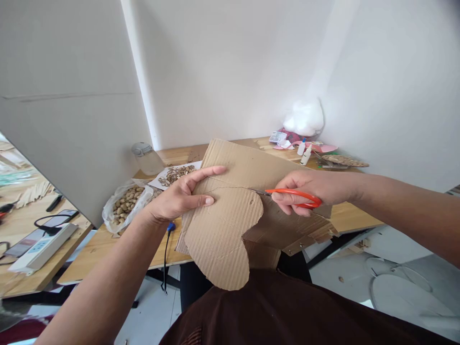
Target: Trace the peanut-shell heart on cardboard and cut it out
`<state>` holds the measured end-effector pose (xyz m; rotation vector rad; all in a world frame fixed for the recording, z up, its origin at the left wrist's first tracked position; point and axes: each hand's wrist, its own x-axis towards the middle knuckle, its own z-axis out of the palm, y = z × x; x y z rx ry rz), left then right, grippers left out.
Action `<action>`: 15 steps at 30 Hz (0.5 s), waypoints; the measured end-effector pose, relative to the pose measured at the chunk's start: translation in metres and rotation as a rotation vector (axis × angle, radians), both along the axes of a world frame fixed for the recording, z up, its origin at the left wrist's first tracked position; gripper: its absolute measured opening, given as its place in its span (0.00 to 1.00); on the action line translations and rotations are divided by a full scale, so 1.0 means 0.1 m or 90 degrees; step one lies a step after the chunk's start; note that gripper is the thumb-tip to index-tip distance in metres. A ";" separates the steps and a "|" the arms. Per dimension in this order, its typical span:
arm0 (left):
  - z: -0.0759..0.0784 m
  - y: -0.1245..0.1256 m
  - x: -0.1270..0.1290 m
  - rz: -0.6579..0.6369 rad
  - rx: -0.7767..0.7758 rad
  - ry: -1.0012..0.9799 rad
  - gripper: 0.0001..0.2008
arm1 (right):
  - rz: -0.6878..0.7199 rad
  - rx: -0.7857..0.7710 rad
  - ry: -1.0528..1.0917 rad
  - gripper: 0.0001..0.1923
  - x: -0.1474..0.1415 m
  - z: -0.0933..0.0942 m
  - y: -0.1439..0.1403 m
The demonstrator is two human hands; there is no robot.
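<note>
Two wooden tabletops show: one across the middle of the frame, the other at the left edge. Above the first, at the centre, a large cardboard sheet is held up at a tilt, and in front of its lower part one cardboard piece with two rounded lobes and a single notch on its right side hangs toward the lower middle; how far the two are joined, I cannot tell. Two hands work there: the left hand pinches the cardboard at its left edge, thumb and one finger lying on the near face, while the right hand, right of centre, is closed around the handles of one pair of orange scissors, whose blades meet the top edge of the lobed piece. One white fluffy bundle sits at upper right, one plastic bag of nuts at left, one lidded jug above it, and one power strip at lower left. Smaller still are two bottles standing close together at upper right, and one blue plug left of the cardboard.
</note>
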<state>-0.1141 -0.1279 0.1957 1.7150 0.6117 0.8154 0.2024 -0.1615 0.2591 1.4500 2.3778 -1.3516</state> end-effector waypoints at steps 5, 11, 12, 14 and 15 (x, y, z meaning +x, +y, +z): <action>-0.03 0.00 0.00 -0.011 -0.038 -0.020 0.31 | -0.010 0.020 -0.005 0.26 -0.02 0.00 -0.04; -0.09 0.01 -0.02 -0.039 -0.088 -0.057 0.32 | -0.036 0.005 0.022 0.26 -0.05 -0.03 -0.11; -0.10 0.00 -0.02 -0.036 -0.092 -0.060 0.32 | -0.039 0.002 0.023 0.26 -0.04 -0.03 -0.12; -0.10 0.00 -0.01 -0.027 -0.095 -0.063 0.31 | -0.039 -0.001 0.026 0.25 -0.03 -0.04 -0.13; -0.10 -0.01 0.00 -0.023 -0.093 -0.063 0.31 | -0.036 -0.002 0.029 0.25 -0.02 -0.04 -0.13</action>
